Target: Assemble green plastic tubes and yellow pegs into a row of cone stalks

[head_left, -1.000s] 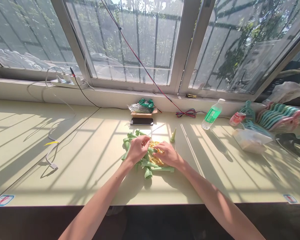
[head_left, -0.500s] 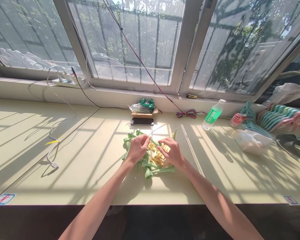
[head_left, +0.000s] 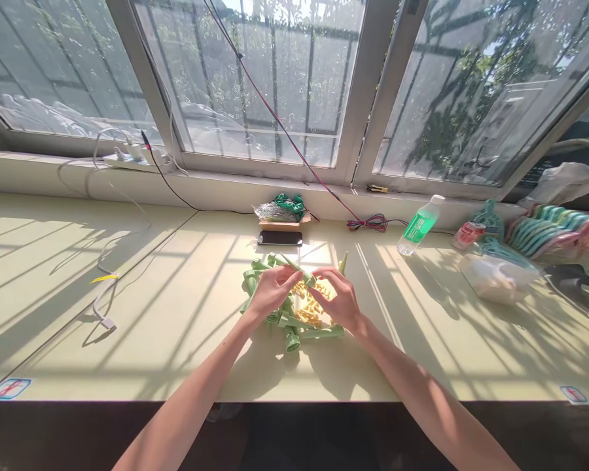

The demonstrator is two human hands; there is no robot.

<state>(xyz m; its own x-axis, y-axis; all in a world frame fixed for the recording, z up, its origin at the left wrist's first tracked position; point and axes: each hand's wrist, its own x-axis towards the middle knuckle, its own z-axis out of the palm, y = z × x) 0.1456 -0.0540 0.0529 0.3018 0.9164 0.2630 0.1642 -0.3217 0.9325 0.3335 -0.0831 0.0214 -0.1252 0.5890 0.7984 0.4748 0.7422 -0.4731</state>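
Observation:
My left hand [head_left: 269,291] and my right hand [head_left: 339,297] meet over the middle of the table, fingers closed on a light green tapered plastic piece [head_left: 308,280]. Its wider end is between my right thumb and fingertips, while my left fingertips pinch its narrower part. Below and to the left lies a heap of similar green plastic pieces [head_left: 291,340], partly hidden by my left hand. Small yellow pieces [head_left: 315,313] are piled under the held one, between my hands. Another green pointed tip [head_left: 343,261] shows behind my right hand.
Behind the heap are a black phone [head_left: 279,238] and a small open box [head_left: 279,212]. To the right stand a bottle [head_left: 421,226], a can [head_left: 468,234], a plastic bag [head_left: 495,278] and several hangers [head_left: 544,232]. A white cable [head_left: 103,307] lies at left.
The held green piece has turned and shifted slightly, with its wide end now showing between my hands. Both hands stay nearly in place.

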